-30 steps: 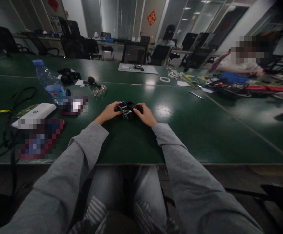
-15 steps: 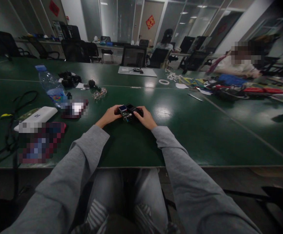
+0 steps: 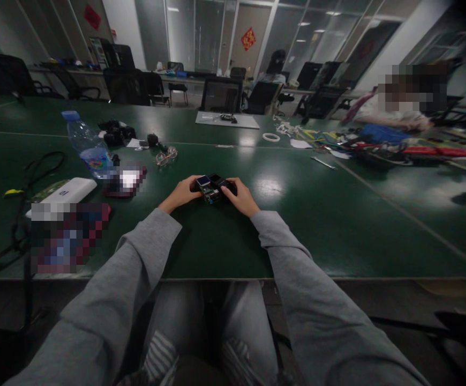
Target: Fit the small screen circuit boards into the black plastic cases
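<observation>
Just above the green table, a circuit board with a small screen point(image 3: 208, 190) sits at my left hand point(image 3: 185, 192). The fingers of that hand are closed on the board's left side. Against the board's right side is a black case point(image 3: 219, 181), which my right hand point(image 3: 239, 194) grips with its thumb on top. Board and case touch or overlap; whether they are joined I cannot tell. The undersides of both, and the fingertips behind them, are hidden.
On the green table point(image 3: 317, 236), a plastic bottle point(image 3: 92, 155), a white power bank point(image 3: 72, 192) and two blurred red-edged devices lie left. Eyeglasses point(image 3: 166, 156) lie ahead; a wrench point(image 3: 323, 163) and tangled cables point(image 3: 317, 138) lie right, near a seated person point(image 3: 389, 110).
The whole view has shifted slightly, with table and objects a little lower in the picture. Both hands keep the same grip on the board and the case.
</observation>
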`<state>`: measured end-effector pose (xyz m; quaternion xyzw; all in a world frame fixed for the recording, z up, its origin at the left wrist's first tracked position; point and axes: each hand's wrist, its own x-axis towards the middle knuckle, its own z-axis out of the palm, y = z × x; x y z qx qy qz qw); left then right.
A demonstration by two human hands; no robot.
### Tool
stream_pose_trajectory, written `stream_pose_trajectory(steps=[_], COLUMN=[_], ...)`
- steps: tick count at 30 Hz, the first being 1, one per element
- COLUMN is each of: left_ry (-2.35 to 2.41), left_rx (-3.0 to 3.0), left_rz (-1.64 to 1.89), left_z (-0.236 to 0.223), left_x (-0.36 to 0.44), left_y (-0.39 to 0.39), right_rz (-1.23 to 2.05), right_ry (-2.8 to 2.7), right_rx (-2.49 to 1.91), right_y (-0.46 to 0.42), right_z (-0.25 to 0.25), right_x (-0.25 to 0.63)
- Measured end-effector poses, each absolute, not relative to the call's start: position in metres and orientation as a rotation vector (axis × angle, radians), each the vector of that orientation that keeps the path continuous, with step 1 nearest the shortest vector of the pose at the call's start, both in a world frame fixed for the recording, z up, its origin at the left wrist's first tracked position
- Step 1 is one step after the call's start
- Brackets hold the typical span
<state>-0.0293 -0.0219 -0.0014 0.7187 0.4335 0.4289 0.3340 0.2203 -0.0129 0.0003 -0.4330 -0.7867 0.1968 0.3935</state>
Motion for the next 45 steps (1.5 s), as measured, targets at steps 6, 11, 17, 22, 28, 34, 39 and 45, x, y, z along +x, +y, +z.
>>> stream_pose_trajectory(steps=[6, 11, 17, 22, 28, 34, 39, 45], left_ry=[1.124, 1.131, 1.111, 1.107, 1.130, 1.114, 1.137, 1.115], left_rx=[1.873, 1.864, 1.859, 1.865, 1.845, 1.857, 1.864, 1.873], left_rz=[1.116, 1.123, 1.124, 1.122, 1.108, 1.112, 1.106, 1.117], left_z=[0.005, 0.011, 0.015, 0.015, 0.012, 0.009, 0.003, 0.000], left_x=[-0.027, -0.024, -0.022, -0.022, -0.022, -0.024, -0.026, -0.027], left_y=[-0.027, -0.031, -0.035, -0.035, -0.032, -0.030, -0.025, -0.023], right_rz=[0.490, 0.483, 0.482, 0.485, 0.491, 0.484, 0.482, 0.479], right_ry=[-1.997, -1.994, -2.008, -2.007, -2.007, -2.015, -2.017, -2.017], right_rx=[-1.098, -1.095, -1.108, -1.127, -1.120, -1.107, -1.105, -1.113], right_y=[-0.013, -0.013, -0.014, -0.014, -0.014, -0.014, -0.015, -0.014], right_z=[0.000, 0.000, 0.001, 0.001, 0.002, 0.002, 0.002, 0.001], right_x=[0.220, 0.219, 0.219, 0.219, 0.219, 0.220, 0.220, 0.220])
